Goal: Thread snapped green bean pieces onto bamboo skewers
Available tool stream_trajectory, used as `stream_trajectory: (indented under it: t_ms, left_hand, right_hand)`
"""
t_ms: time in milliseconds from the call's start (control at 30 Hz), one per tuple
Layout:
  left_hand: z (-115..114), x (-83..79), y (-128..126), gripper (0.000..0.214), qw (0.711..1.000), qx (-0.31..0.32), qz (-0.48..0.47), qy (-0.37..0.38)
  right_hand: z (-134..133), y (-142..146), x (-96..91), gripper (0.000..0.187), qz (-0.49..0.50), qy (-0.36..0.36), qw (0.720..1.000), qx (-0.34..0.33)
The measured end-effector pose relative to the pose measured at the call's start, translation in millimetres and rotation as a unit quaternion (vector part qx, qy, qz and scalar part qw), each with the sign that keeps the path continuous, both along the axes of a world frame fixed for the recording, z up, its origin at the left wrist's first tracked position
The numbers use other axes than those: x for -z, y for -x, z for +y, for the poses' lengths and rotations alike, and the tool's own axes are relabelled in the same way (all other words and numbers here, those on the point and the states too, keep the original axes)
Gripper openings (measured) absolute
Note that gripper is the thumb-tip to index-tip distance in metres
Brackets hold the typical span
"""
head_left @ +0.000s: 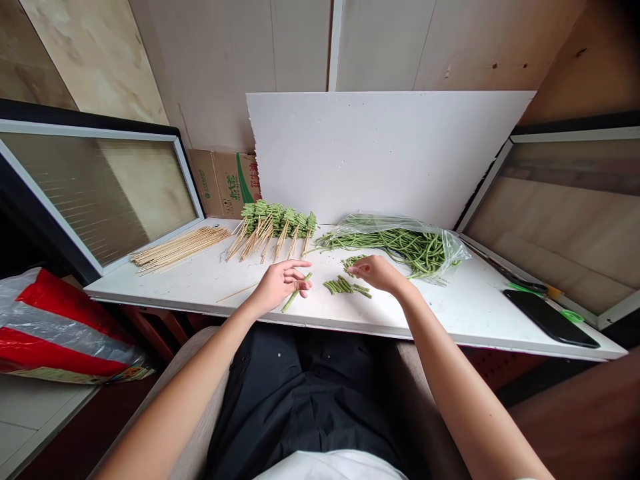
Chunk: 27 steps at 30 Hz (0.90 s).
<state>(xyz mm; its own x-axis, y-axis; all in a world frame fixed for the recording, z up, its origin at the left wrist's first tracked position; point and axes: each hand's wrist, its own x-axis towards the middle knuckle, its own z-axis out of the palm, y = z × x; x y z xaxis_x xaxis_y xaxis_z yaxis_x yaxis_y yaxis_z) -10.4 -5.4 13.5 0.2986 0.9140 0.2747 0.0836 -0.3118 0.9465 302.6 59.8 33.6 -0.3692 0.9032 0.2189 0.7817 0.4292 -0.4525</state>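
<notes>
My left hand [283, 285] is near the front edge of the table, its fingers curled around a cut piece of green bean [290, 301]. A thin wooden skewer [235, 294] runs up to this hand from the left; whether the fingers grip it too is hidden. My right hand [376, 272] is closed in a pinch beside a small pile of cut bean pieces [350, 263]; what lies between its fingertips, if anything, is too small to make out. Just below it, more cut bean pieces [340, 285] lie in a short row on the table.
Bare skewers [180, 248] lie at the left. Behind my left hand are stacked skewers threaded with beans [277, 220]. Long beans [400, 245] spill from a clear plastic bag [456, 249]. A black phone [550, 318] rests at the right; a cardboard box [220, 183] stands behind.
</notes>
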Motion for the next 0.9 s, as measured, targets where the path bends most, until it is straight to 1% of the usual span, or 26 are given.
stream_trajectory:
  t_ms: [33, 67, 100, 133, 200, 267, 333, 367, 467, 567, 667, 733, 833, 900]
  left_hand:
    - [-0.8, 0.0, -0.9, 0.073, 1.0, 0.009, -0.004, 0.005]
    - [-1.8, 0.1, -2.0, 0.075, 1.0, 0.019, -0.007, 0.01]
    - [-2.8, 0.3, -3.5, 0.076, 0.999, 0.027, -0.011, 0.016]
    - [-3.9, 0.5, -5.1, 0.078, 0.999, 0.034, -0.014, 0.023]
    - [-5.8, 0.9, -8.6, 0.083, 0.998, 0.046, -0.023, 0.037]
    - [-6.8, 1.4, -11.1, 0.088, 0.997, 0.055, -0.03, 0.042]
    - [-6.6, 1.5, -11.4, 0.089, 0.997, 0.06, -0.027, 0.035]
    - [-6.1, 1.3, -10.7, 0.086, 0.998, 0.058, -0.019, 0.027]
    - [-4.2, -0.9, -6.4, 0.066, 0.999, 0.047, 0.019, -0.001]
    - [-4.0, -4.5, -2.7, 0.051, 0.998, 0.015, 0.055, -0.024]
    - [-5.3, -7.6, -1.9, 0.045, 0.996, -0.021, 0.079, -0.037]
    - [-6.1, -8.5, -2.3, 0.042, 0.995, -0.037, 0.079, -0.045]
    - [-6.6, -8.5, -3.0, 0.038, 0.994, -0.044, 0.075, -0.065]
    - [-6.5, -8.0, -3.8, 0.034, 0.993, -0.041, 0.083, -0.079]
  right_hand:
    - [-5.3, 6.5, -3.4, 0.033, 0.025, -0.012, 0.998, -0.052]
    - [-11.6, 14.6, -6.5, 0.038, 0.054, -0.022, 0.993, -0.1]
    - [-18.7, 23.9, -9.1, 0.046, 0.084, -0.035, 0.986, -0.14]
    - [-26.3, 34.1, -10.9, 0.05, 0.108, -0.05, 0.978, -0.173]
    - [-41.5, 54.7, -12.3, 0.042, 0.133, -0.091, 0.958, -0.238]
    - [-53.8, 71.8, -11.1, 0.028, 0.134, -0.134, 0.943, -0.272]
    - [-60.5, 81.9, -9.1, 0.016, 0.127, -0.17, 0.937, -0.278]
    - [-61.7, 84.1, -8.3, 0.014, 0.123, -0.185, 0.936, -0.274]
    - [-58.8, 82.5, -7.8, 0.015, 0.116, -0.216, 0.937, -0.249]
    - [-53.4, 77.3, -9.0, 0.017, 0.114, -0.241, 0.939, -0.219]
    - [-51.6, 75.2, -9.3, 0.019, 0.107, -0.26, 0.938, -0.203]
    - [-52.3, 75.9, -8.5, 0.017, 0.106, -0.262, 0.936, -0.212]
    - [-53.6, 78.3, -5.9, 0.015, 0.097, -0.266, 0.932, -0.225]
    - [-53.7, 79.8, -3.5, 0.016, 0.084, -0.278, 0.932, -0.217]
